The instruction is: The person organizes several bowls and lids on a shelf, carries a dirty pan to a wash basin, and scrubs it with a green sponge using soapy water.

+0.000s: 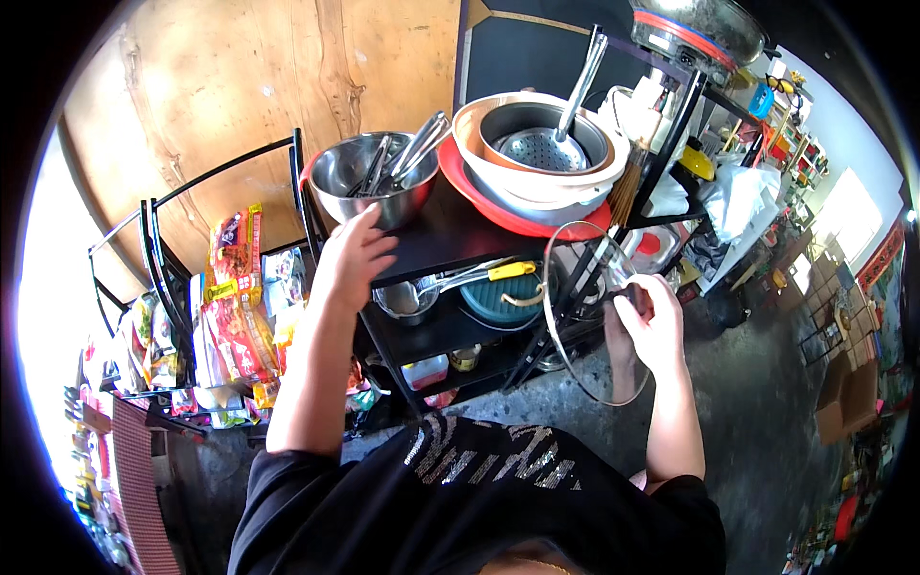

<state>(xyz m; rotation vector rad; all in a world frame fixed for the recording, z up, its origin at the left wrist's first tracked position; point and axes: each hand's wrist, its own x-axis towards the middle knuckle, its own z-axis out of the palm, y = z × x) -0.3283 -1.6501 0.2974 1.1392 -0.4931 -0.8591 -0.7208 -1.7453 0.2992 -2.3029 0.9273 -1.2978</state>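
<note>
My right hand (655, 327) grips the knob of a clear glass pot lid (575, 338), which hangs tilted on edge in front of the black shelf rack. My left hand (352, 255) is raised with its fingers apart and holds nothing. Its fingertips are just in front of a stainless steel mixing bowl (402, 208); whether they touch it I cannot tell. Metal utensils (420, 147) stand in that bowl. To its right is a stack of basins and a strainer basket (496, 176), topped by a dark-lined pot (611, 154) with a perforated skimmer (544, 149) inside.
The black shelf rack (445, 248) carries a teal ridged pot (496, 298) and a small metal pan (406, 298) on its middle shelf. Packaged foods (237, 330) crowd a rack at left. A pan (701, 36) sits high at right. A cardboard box (848, 399) rests farther right.
</note>
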